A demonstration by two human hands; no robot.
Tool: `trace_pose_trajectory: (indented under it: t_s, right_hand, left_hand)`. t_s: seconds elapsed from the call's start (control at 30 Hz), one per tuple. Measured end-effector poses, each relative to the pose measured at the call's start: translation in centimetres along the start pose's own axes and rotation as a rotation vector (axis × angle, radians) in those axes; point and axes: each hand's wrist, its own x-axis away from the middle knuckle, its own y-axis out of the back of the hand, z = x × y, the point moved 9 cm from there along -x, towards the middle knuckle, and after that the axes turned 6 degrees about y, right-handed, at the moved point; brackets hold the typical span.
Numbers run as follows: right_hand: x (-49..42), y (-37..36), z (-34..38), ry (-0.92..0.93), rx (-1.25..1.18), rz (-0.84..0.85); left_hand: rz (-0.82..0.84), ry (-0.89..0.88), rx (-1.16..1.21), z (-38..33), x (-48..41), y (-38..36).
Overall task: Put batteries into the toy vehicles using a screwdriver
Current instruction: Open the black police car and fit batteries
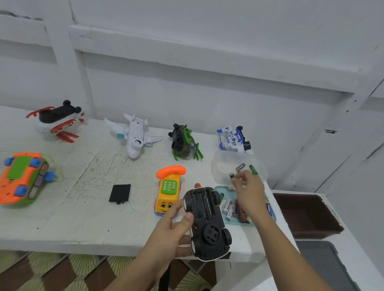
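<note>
Head view: left hand (173, 230) grips upturned black car (206, 224), cover off, bay seemingly empty; right hand (249, 191) pinches one battery (231, 175)

One head cam, wide-angle, looks fwd and down, close over table (79, 217)

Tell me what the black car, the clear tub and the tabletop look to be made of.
Black car: moulded plastic, matt black underside with crisp ribs and a battery bay.
Clear tub: thin translucent plastic, probably; the table shows hazily through its wall.
Tabletop: likely painted wood, white coat worn and speckled.
</note>
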Motion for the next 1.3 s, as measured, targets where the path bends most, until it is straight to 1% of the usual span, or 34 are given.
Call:
trace_pose_trajectory:
  t_s: [0.13, 0.2, 0.23, 0.33, 0.4, 0.47, 0.53, 0.6, 0.67, 0.77, 0.83, 0.9, 0.97, 1.13, 1.2, 1.23, 1.3]
  right_hand:
    - [2.0, 2.3, 3.2, -0.025, -0.27, 0.016]
    - [3.9, 2.6, 5.1, -0.011, -0.37, 0.078]
    - [4.9, 2.3, 5.7, 0.0, -0.374, 0.12]
    - [7.9, 1.3, 6.7, 0.043, -0.251, 0.197]
    - [9.4, 1.5, 7.4, 0.124, -0.152, 0.14]
    - [10.4, 1.4, 7.9, 0.183, -0.155, 0.079]
    - [11.3, 0.4, 8.1, 0.217, -0.152, 0.084]
    - [11.8, -0.6, 8.2, 0.25, -0.099, 0.093]
    - [12.1, -1.1, 8.3, 0.279, -0.053, 0.056]
    - [12.2, -1.1, 8.2, 0.322, -0.072, -0.004]
    - [12.5, -0.9, 8.5, 0.386, -0.068, -0.035]
    - [12.9, -0.9, 8.7, 0.44, -0.036, -0.046]
    - [12.8, -1.0, 8.4, 0.444, -0.04, -0.037]
    - [12.7, -1.4, 8.6, 0.454, -0.01, 0.065]
    - [12.5, -1.7, 8.9, 0.427, -0.029, 0.177]
    - [12.0, -1.9, 8.7, 0.364, -0.09, 0.276]
    - [10.6, -2.0, 7.7, 0.147, -0.337, 0.484]
  left_hand:
    - [0.0, 0.016, 0.028, 0.5, 0.1, -0.4]
    - [-0.002, 0.022, 0.031, 0.8, 0.0, -0.5]
    - [-0.003, 0.022, 0.033, 1.0, 0.0, -0.5]
    - [-0.014, 0.012, 0.048, 1.3, -0.1, -0.5]
    - [-0.016, 0.002, 0.045, 1.4, -0.2, -0.4]
    - [-0.02, -0.001, 0.047, 1.5, -0.3, -0.3]
    - [-0.008, -0.006, 0.043, 1.5, -0.2, -0.5]
    - [0.002, -0.016, 0.039, 1.4, -0.1, -0.9]
    - [0.013, -0.027, 0.038, 1.3, 0.1, -1.2]
    - [0.018, -0.029, 0.049, 1.2, 0.2, -1.2]
    - [0.023, -0.03, 0.051, 1.1, 0.3, -1.2]
    - [0.03, -0.03, 0.041, 1.0, 0.3, -1.1]
    - [0.027, -0.02, 0.037, 1.1, 0.3, -0.9]
    - [0.009, 0.005, 0.056, 1.5, 0.2, -0.5]
    - [0.007, 0.009, 0.079, 1.6, 0.1, -0.5]
    - [-0.001, 0.013, 0.092, 1.7, 0.0, -0.4]
    - [-0.022, 0.025, 0.104, 2.0, 0.1, -0.3]
